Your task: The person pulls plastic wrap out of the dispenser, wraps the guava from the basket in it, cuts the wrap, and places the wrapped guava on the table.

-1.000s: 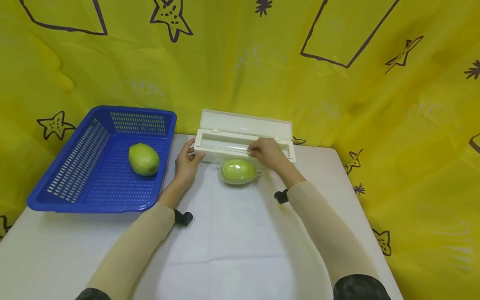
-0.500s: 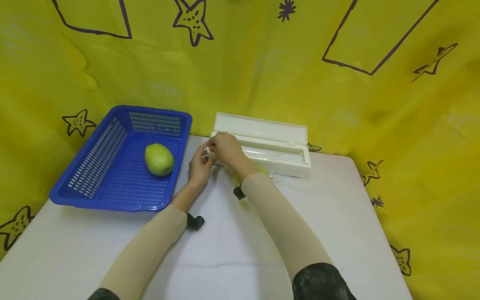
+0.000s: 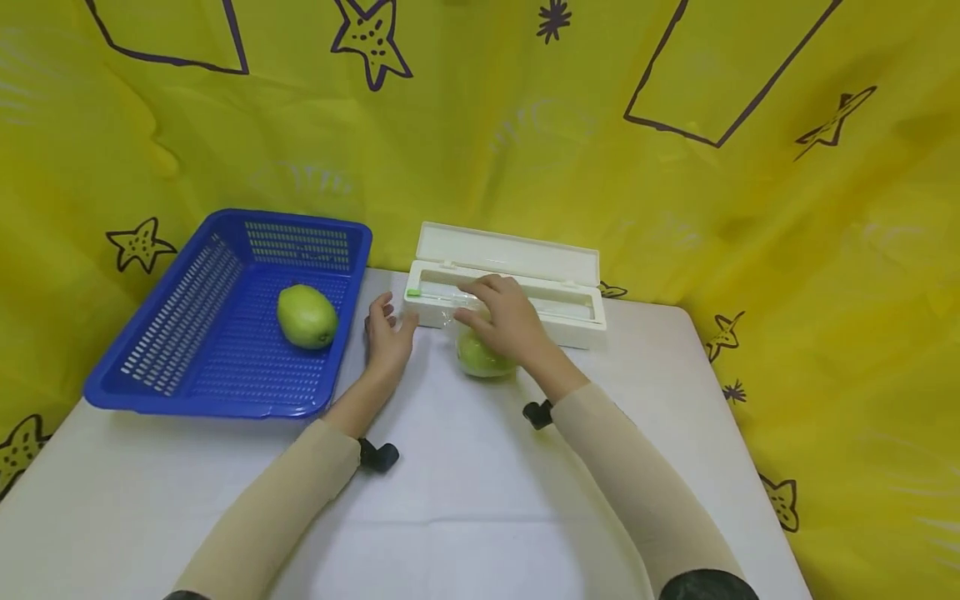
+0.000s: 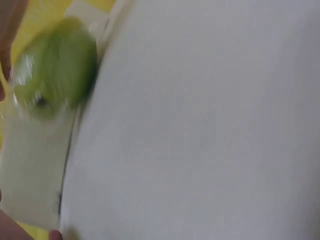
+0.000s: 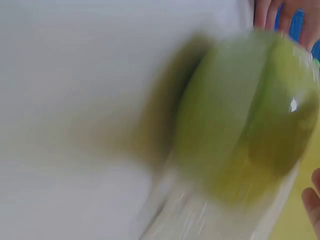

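Observation:
A green fruit (image 3: 480, 354) wrapped in clear cling film lies against the front of a white cling film dispenser (image 3: 510, 321), whose lid stands up. My right hand (image 3: 510, 321) is over the fruit, fingers spread and lightly bent. In the right wrist view, its fingertips (image 5: 311, 200) show beside the fruit, apart from it. My left hand (image 3: 388, 337) is at the dispenser's left end, fingers loose and holding nothing. A small green slider (image 3: 413, 293) sits at that end of the dispenser. Film stretches from the fruit up to the dispenser.
To the left stands a blue plastic basket (image 3: 217, 392) with another green fruit (image 3: 307, 317) inside. A white cloth (image 3: 450, 500) covers the table. Behind it hangs a yellow patterned curtain (image 3: 465, 125).
My right hand has gone from the dispenser's left end rightward to above the wrapped fruit. My left hand has loosened from the dispenser. The green slider now shows at the left end.

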### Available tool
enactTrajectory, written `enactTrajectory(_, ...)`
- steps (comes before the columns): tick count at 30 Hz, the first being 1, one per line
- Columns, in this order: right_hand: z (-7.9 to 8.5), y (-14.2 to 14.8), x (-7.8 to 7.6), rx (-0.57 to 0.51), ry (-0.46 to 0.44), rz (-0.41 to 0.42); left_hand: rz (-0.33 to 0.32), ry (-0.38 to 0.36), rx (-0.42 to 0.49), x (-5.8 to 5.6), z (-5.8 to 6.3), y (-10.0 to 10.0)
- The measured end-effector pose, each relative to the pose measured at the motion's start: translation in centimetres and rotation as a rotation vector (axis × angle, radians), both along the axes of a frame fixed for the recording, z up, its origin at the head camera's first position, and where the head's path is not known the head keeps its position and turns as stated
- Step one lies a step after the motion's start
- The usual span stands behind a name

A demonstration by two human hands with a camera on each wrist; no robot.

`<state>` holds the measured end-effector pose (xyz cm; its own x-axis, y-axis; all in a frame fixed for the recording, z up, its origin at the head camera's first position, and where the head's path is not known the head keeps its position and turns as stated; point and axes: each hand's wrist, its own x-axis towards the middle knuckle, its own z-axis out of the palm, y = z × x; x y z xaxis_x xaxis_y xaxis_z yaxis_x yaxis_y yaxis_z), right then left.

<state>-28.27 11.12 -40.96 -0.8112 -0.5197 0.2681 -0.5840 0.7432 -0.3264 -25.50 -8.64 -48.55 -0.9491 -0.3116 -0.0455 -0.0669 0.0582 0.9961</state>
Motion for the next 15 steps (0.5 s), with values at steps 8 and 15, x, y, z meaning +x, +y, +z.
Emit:
enactTrajectory(8, -0.7, 8.0, 2.6, -0.156, -0.015, -0.114, -0.188, 0.048, -0.029, 2.9, 1.7, 1.8)
enactTrajectory(15, -2.4, 9.8, 3.3, -0.135, -0.166, -0.133, -0.401, 0.219, -0.520, 3.1, 2.7, 2.9)
